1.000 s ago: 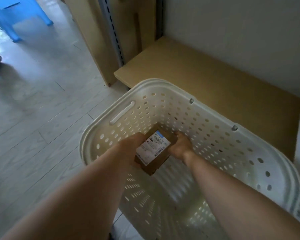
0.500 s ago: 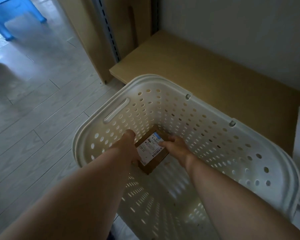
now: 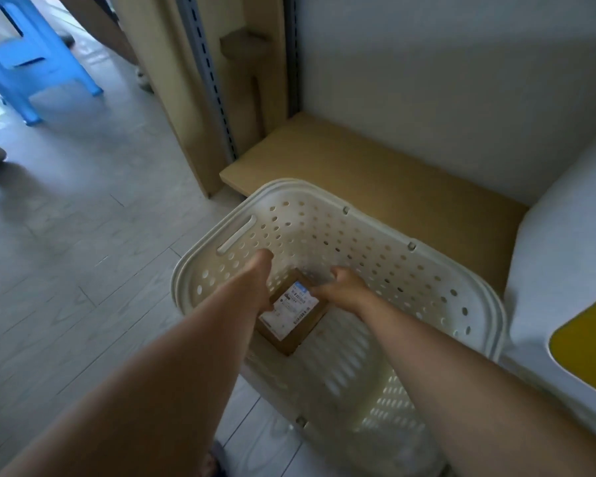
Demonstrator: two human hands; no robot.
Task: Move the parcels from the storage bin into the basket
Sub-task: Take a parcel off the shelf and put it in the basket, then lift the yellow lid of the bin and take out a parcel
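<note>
A small brown cardboard parcel (image 3: 295, 309) with a white shipping label lies low inside the cream perforated basket (image 3: 358, 242), near its far-left corner. My left hand (image 3: 260, 280) reaches down over the parcel's left edge, its fingers hidden behind the hand. My right hand (image 3: 341, 287) is at the parcel's upper right corner, thumb on the label's edge and fingers curled. Both hands still hold the parcel from either side.
The basket stands on a grey plank floor beside a low wooden shelf board (image 3: 375, 180) and a slotted metal upright (image 3: 203, 80). A white object with a yellow surface (image 3: 585, 342) is at the right. A blue plastic stool (image 3: 31, 63) and another person's leg (image 3: 107, 25) are at the back left.
Both hands have carried the parcel lower into the basket, toward its floor. The camera has pulled back and tilted up, showing more of the shelf and room.
</note>
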